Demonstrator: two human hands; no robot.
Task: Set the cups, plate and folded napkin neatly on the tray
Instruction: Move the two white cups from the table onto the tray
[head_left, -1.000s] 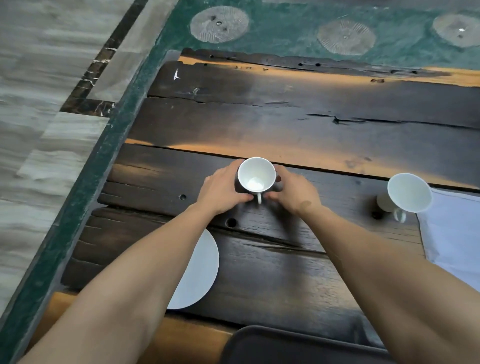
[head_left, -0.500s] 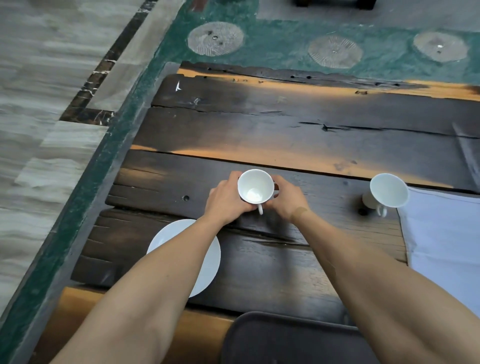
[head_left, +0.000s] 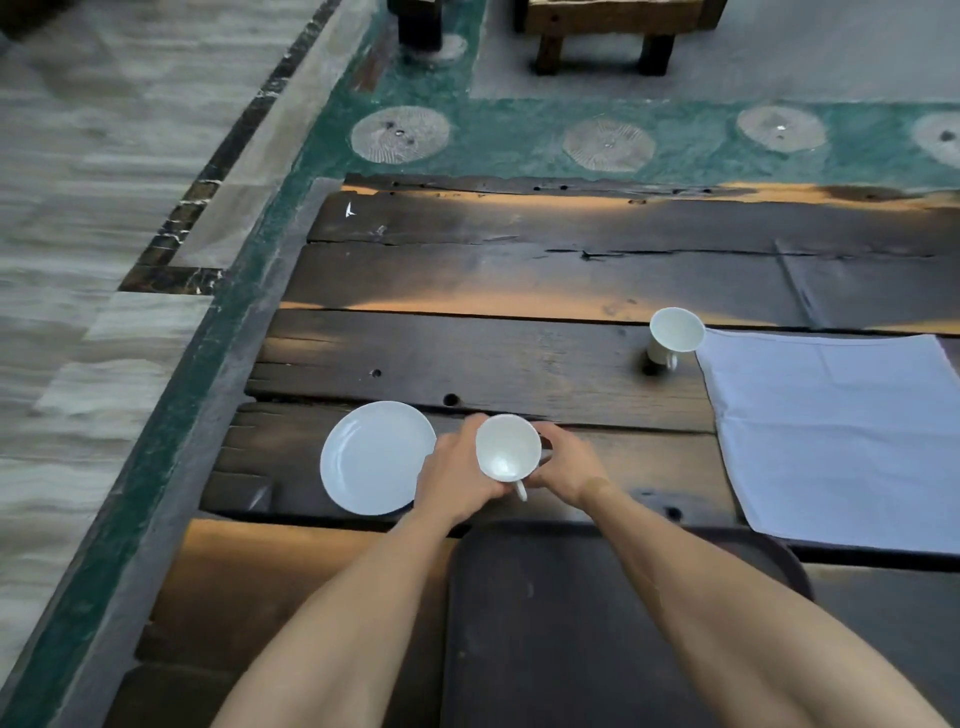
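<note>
I see left hand (head_left: 451, 478) and right hand (head_left: 567, 467) clasping upright empty teacup (head_left: 508, 453), handle toward table's near edge, just beyond bare tray (head_left: 597, 623).

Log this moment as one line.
both hands: left hand, right hand hold white cup | tray: bare | plate, napkin: on table

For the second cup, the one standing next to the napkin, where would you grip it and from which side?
Take the far cup by its body from the left, or pinch its small handle, which faces the person. It stands upright and its right side sits close against the napkin, so, as far as I can judge, the left and near sides are freer.
</note>
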